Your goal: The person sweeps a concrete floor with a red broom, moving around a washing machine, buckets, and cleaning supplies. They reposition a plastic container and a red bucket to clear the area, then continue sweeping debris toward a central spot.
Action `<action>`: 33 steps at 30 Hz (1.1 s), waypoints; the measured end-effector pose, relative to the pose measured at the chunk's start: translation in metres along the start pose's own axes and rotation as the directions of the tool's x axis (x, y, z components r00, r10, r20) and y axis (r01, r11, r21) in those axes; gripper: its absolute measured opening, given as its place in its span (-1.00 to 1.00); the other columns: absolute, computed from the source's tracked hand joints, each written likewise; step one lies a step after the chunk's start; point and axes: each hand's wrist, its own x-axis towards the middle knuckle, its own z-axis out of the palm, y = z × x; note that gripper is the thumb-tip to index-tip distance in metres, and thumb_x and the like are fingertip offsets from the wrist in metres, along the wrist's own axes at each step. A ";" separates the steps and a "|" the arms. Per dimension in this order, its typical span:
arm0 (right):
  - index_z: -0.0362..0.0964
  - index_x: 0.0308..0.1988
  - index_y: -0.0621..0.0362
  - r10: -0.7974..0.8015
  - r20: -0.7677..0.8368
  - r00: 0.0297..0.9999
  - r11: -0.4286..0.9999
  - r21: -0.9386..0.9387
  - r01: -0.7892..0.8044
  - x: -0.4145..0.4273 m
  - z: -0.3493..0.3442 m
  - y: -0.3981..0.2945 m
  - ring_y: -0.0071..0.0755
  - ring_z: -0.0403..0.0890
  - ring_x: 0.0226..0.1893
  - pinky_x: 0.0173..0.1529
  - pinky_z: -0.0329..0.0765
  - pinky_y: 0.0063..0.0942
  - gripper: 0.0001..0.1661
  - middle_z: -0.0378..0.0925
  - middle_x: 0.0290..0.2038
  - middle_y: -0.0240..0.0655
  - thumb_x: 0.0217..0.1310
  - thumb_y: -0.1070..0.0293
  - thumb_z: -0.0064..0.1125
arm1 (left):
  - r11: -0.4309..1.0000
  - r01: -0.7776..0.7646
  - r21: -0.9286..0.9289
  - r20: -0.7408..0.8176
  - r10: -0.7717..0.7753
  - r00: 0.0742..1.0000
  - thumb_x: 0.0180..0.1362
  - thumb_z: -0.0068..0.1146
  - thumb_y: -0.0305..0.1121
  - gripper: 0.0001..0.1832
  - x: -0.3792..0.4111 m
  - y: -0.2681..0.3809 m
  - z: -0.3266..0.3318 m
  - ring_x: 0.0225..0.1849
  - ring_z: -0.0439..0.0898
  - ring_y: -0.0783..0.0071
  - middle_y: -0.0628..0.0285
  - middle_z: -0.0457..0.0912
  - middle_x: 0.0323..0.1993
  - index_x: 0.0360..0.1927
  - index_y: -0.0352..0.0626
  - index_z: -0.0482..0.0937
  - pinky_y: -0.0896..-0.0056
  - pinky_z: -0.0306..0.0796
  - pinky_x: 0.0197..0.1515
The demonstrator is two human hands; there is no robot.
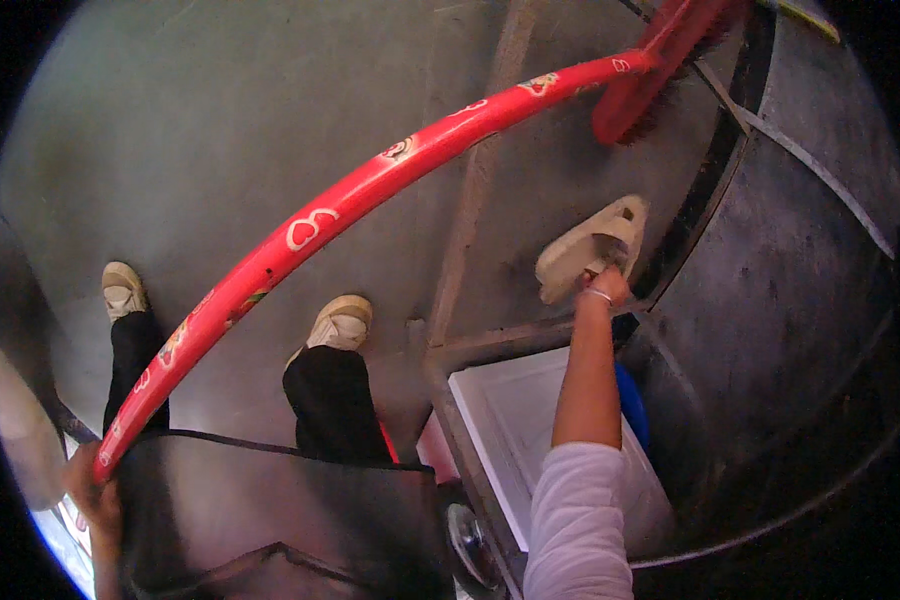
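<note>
At the lower left my left hand (94, 480) grips the end of a red broom handle (311, 225) printed with white hearts and small pictures. The handle slants up and right to the blurred red broom head (660, 75), whose dark bristles show over the floor. My right hand (607, 286) reaches forward, fingers closed at a cream wedge-shaped object (570, 259) with a hole near its far end. I cannot tell whether this is a dustpan or a slipper. A grey part (610, 246) lies across it beside my fingers.
Below my right arm is a white panel or lid (506, 420), with a blue round object (631, 405) partly hidden behind. Dark curved sheeting (780, 300) fills the right side. Metal frame bars (510, 334) border the grey floor (232, 135). A dark apron (285, 510) covers my front.
</note>
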 end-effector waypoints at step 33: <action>0.42 -0.29 0.29 -0.506 0.366 0.781 0.845 0.030 0.534 -0.222 -0.072 0.018 -0.05 0.53 -0.28 -0.20 0.44 -0.24 -0.71 0.51 -0.25 -0.04 -0.08 0.36 0.06 | 0.991 -0.091 -0.093 -0.117 0.080 0.990 -0.28 0.10 -0.64 -0.85 -0.015 0.016 -0.027 -0.63 0.44 0.14 0.05 0.42 -0.66 -0.54 -0.30 0.44 0.36 0.26 -0.56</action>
